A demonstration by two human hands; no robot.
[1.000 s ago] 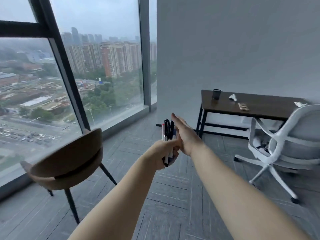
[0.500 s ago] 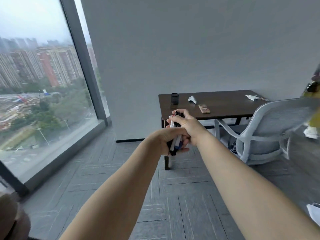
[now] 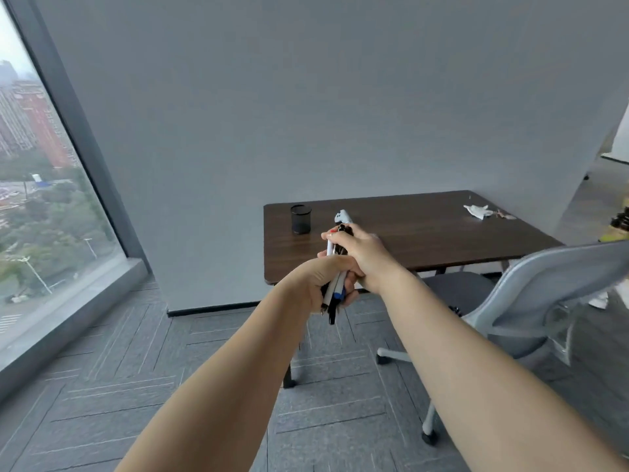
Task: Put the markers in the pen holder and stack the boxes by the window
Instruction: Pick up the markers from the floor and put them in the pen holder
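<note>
The left hand (image 3: 318,277) is fisted around the markers (image 3: 335,291), perhaps 4, while the right hand (image 3: 362,253) cups their tops.

Two bare forearms come in from the near edge and narrow toward the wrists, the left one from the near left and the right one from the near right. No sleeve covers either arm as far back as the frame shows. Neither wrist carries a watch, strap or band. The left hand (image 3: 323,277) and the right hand (image 3: 362,253) are ungloved. The fingers (image 3: 335,235) of the right hand carry no ring that can be made out.
</note>
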